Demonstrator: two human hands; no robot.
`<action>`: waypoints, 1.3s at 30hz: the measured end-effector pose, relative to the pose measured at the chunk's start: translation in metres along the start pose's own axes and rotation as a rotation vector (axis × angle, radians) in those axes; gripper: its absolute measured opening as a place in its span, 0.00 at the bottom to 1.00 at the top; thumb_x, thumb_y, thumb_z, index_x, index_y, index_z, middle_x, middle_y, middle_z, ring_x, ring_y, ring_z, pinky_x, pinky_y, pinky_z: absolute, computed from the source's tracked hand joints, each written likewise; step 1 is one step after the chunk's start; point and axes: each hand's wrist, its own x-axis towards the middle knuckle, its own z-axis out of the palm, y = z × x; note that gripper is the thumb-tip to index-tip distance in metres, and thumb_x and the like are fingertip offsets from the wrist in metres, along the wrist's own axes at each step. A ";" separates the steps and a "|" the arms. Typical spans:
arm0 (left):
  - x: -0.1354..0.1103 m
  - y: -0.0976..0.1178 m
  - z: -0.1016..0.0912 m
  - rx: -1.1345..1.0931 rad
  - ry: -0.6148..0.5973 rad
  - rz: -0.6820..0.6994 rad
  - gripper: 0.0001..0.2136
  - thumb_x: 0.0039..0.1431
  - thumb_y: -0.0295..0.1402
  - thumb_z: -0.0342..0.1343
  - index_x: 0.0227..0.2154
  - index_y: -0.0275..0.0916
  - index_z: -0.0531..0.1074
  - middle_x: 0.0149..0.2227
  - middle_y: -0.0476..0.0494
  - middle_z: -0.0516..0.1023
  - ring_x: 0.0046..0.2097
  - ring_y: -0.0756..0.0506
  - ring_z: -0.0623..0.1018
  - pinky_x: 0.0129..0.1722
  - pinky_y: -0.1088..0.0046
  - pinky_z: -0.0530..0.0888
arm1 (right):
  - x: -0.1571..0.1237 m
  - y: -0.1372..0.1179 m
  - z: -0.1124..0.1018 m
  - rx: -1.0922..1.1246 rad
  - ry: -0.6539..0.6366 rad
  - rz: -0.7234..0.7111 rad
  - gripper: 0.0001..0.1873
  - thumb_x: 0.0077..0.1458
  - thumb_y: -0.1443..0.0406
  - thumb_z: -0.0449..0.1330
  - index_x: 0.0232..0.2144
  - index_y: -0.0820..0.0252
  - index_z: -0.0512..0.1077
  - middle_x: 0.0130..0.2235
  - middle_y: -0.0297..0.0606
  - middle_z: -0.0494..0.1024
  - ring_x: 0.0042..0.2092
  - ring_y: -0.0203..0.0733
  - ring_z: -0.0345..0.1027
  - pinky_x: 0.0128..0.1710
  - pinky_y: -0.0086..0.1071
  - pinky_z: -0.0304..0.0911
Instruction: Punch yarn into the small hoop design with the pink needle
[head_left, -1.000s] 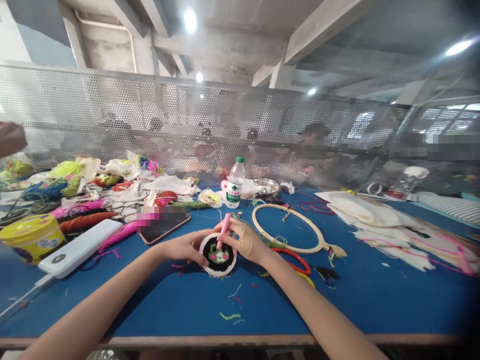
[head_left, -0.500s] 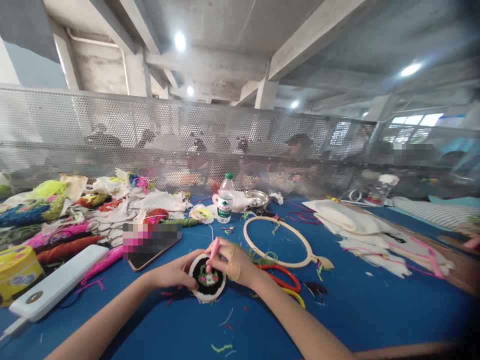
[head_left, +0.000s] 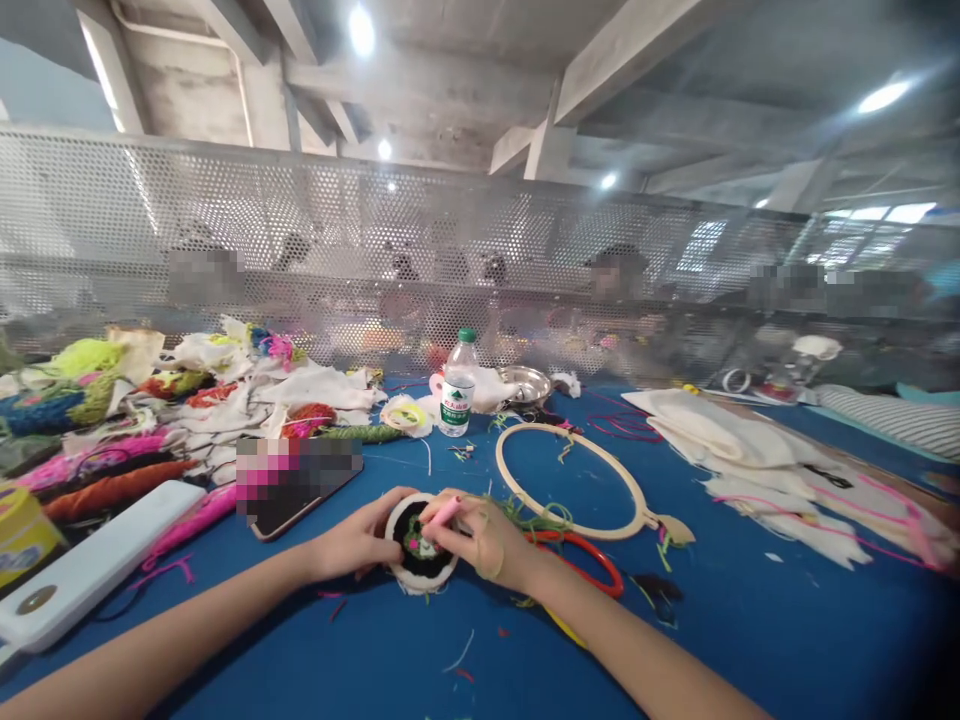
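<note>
My left hand (head_left: 362,540) is closed on the left edge of a small round embroidery piece (head_left: 431,572), with its fingertips partly behind it. The piece has a black middle, a white fluffy rim, and green, pink and white stitching. In my right hand (head_left: 480,540) is a pink punch needle (head_left: 448,511), its handle leaning to the right over the black middle. Where its tip meets the cloth is hidden by my fingers. Thin yellow-green yarn loops around the right hand, and green yarn (head_left: 547,518) lies just behind it.
A wooden embroidery hoop (head_left: 637,500), red-handled scissors (head_left: 600,575) and white cloth (head_left: 720,440) lie to the right. Behind stand a water bottle (head_left: 457,392) and a metal bowl (head_left: 529,385). Leftward are a phone (head_left: 315,495), a white power bank-like device (head_left: 97,560) and yarn bundles (head_left: 120,490).
The pink punch needle has gone from nearly upright to leaning right. My left hand still grips the embroidery piece. The camera view has shifted slightly.
</note>
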 end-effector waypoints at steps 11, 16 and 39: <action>0.000 -0.009 0.001 -0.241 0.014 0.112 0.30 0.44 0.21 0.54 0.52 0.42 0.57 0.50 0.46 0.66 0.49 0.45 0.66 0.48 0.69 0.64 | -0.013 0.001 0.006 -0.039 0.112 -0.052 0.04 0.55 0.68 0.53 0.34 0.58 0.68 0.35 0.36 0.74 0.36 0.36 0.68 0.38 0.31 0.65; 0.000 -0.007 0.002 -0.282 0.007 0.049 0.31 0.42 0.21 0.53 0.52 0.41 0.57 0.48 0.45 0.68 0.49 0.42 0.66 0.47 0.65 0.65 | -0.015 0.008 0.009 0.151 0.186 0.099 0.05 0.58 0.66 0.50 0.36 0.58 0.65 0.37 0.38 0.71 0.36 0.35 0.70 0.37 0.31 0.68; -0.003 0.001 0.003 -0.221 -0.039 0.053 0.27 0.44 0.24 0.54 0.50 0.42 0.59 0.35 0.50 0.67 0.31 0.52 0.65 0.26 0.80 0.62 | -0.013 -0.002 0.012 -0.379 0.144 -0.238 0.06 0.56 0.70 0.50 0.34 0.59 0.67 0.33 0.39 0.74 0.34 0.39 0.68 0.35 0.35 0.65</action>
